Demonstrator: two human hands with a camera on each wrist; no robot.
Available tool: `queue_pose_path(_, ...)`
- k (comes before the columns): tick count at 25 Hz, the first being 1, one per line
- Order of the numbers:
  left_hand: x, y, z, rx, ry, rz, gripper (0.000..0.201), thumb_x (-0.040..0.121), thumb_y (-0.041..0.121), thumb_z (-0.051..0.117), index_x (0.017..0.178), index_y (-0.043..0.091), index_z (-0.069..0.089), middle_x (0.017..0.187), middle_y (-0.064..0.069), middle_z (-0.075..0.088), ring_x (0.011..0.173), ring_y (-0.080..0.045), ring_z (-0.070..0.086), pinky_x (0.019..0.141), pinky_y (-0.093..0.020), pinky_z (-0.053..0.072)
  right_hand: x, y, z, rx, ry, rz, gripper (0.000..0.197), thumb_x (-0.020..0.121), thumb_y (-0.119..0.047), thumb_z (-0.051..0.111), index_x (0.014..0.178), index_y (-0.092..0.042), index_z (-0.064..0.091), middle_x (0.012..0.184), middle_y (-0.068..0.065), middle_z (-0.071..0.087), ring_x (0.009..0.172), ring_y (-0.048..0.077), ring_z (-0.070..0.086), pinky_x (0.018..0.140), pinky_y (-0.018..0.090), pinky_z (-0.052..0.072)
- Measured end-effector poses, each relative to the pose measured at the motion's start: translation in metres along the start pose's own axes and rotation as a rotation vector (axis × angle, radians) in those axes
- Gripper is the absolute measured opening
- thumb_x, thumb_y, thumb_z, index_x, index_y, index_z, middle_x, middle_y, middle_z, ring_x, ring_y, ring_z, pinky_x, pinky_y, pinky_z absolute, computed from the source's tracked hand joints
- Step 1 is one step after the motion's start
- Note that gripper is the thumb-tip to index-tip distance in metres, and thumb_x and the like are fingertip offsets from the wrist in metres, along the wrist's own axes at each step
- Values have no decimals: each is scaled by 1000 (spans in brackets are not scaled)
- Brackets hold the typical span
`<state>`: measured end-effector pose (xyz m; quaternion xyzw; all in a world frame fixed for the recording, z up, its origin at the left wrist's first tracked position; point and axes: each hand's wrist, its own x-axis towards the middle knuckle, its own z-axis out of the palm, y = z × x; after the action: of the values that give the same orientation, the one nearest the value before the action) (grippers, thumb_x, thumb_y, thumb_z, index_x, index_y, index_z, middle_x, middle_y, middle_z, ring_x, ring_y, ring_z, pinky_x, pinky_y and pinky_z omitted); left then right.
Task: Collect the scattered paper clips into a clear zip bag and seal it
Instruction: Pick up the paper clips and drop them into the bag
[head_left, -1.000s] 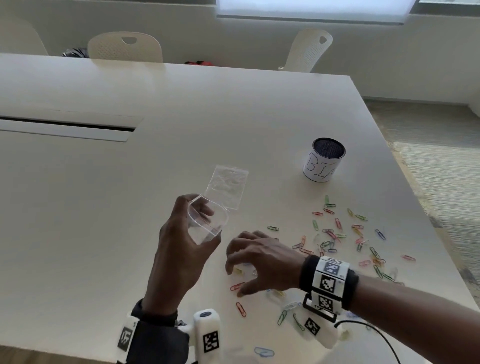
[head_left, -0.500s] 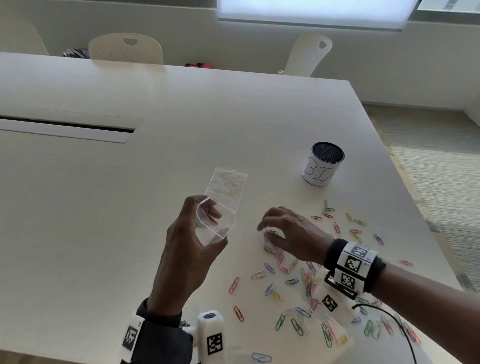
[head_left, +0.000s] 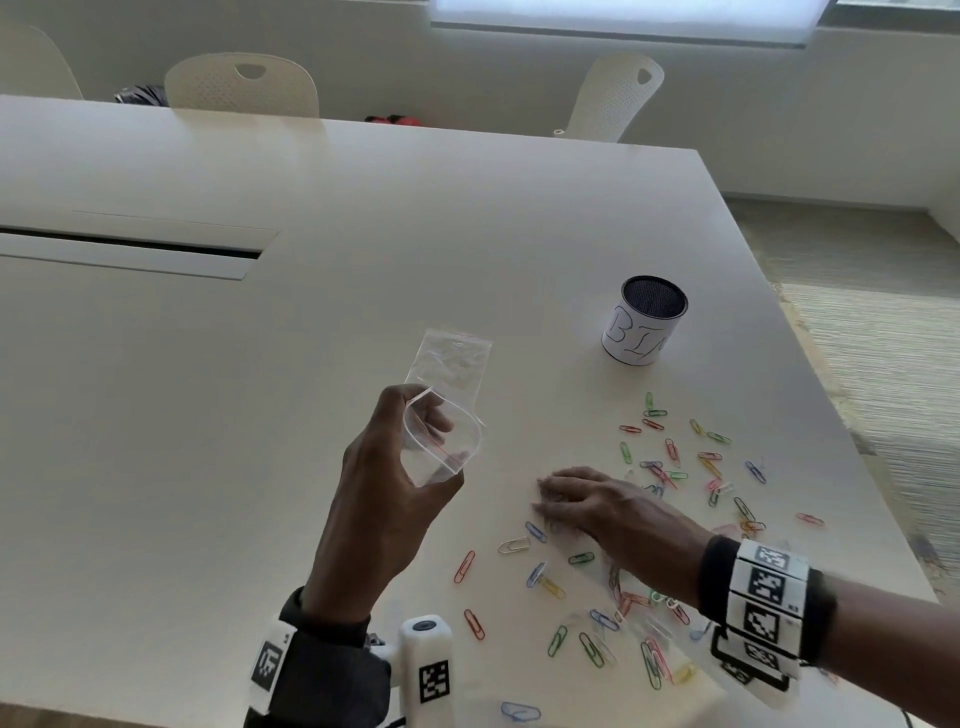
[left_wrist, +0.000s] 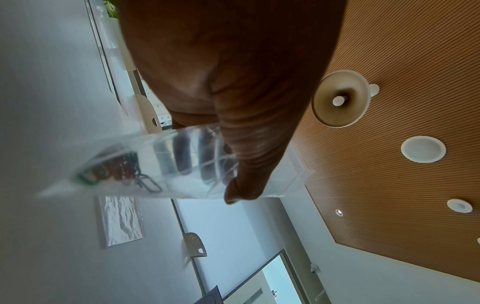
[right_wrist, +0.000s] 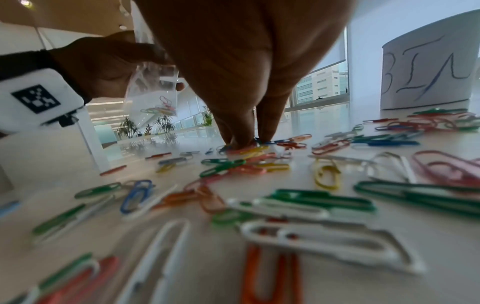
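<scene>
My left hand is raised above the table and grips a clear zip bag near its gaping mouth. A few coloured clips lie at the bag's bottom. Many coloured paper clips are scattered over the white table to the right. My right hand is down among them, right of the bag. In the right wrist view its fingertips come together on a small heap of clips and pinch it.
A second clear bag lies flat on the table behind the held one. A white cup marked BIN stands beyond the clips. The table's right edge runs close to the outer clips. Chairs stand at the far side.
My right hand moved right, away from the bag, into the scattered clips, and its fingertips came down onto them. The left hand kept holding the bag up.
</scene>
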<state>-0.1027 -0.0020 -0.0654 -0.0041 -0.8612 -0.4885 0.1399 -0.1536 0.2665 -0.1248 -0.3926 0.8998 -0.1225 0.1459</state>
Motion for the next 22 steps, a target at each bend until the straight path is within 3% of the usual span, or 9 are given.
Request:
queue_pose_path(3, 0, 0, 1, 4, -3, 6, 47, 82, 13, 84, 112, 34, 53, 99, 11, 68, 94, -11, 67, 83, -15, 49, -2, 4, -2, -78, 38, -32, 40, 107, -7, 50, 140, -24, 65, 148, -1, 62, 134, 15, 57, 111, 22, 47)
queue_pose_path(5, 0, 0, 2, 1, -5, 5, 46, 83, 14, 84, 111, 33, 53, 99, 11, 68, 95, -13, 67, 83, -17, 50, 2, 6, -2, -102, 46, -34, 30, 107, -12, 53, 126, -25, 72, 131, -4, 70, 115, 12, 62, 95, 27, 57)
queue_pose_path(8, -2, -1, 4, 2, -15, -2, 47, 83, 15, 84, 113, 34, 54, 100, 12, 68, 95, -11, 67, 83, -14, 50, 13, 9, -4, -91, 48, -21, 20, 107, -16, 56, 114, -22, 73, 113, -4, 68, 96, 9, 62, 80, 21, 56)
queue_pose_path(12, -6, -2, 9, 11, -32, 6, 48, 82, 13, 84, 111, 35, 53, 99, 13, 67, 94, -10, 67, 83, -16, 50, 22, 13, -8, -27, 45, 17, 16, 107, -22, 59, 108, -16, 74, 105, -3, 65, 78, 7, 64, 57, 7, 39)
queue_pose_path(15, -9, -2, 11, 17, -45, 12, 49, 82, 15, 85, 111, 36, 52, 99, 13, 67, 95, -10, 68, 84, -23, 53, 27, 17, -7, 44, 79, 65, 14, 104, -18, 63, 103, -13, 76, 101, 0, 67, 77, 11, 67, 59, 8, 41)
queue_pose_path(19, -13, -2, 15, 30, -62, 23, 50, 82, 16, 84, 113, 37, 52, 100, 14, 67, 96, -11, 66, 85, -20, 51, 23, 15, -28, 312, 233, 179, 9, 95, -15, 76, 103, -15, 81, 95, -4, 75, 79, 8, 72, 71, 16, 55)
queue_pose_path(22, -17, -1, 18, 40, -80, 37, 50, 82, 25, 85, 115, 38, 50, 100, 17, 65, 98, -8, 65, 85, -16, 50, 14, -12, -66, 540, 412, 158, 9, 91, -13, 80, 99, -14, 83, 84, -5, 78, 70, 8, 75, 70, 20, 61)
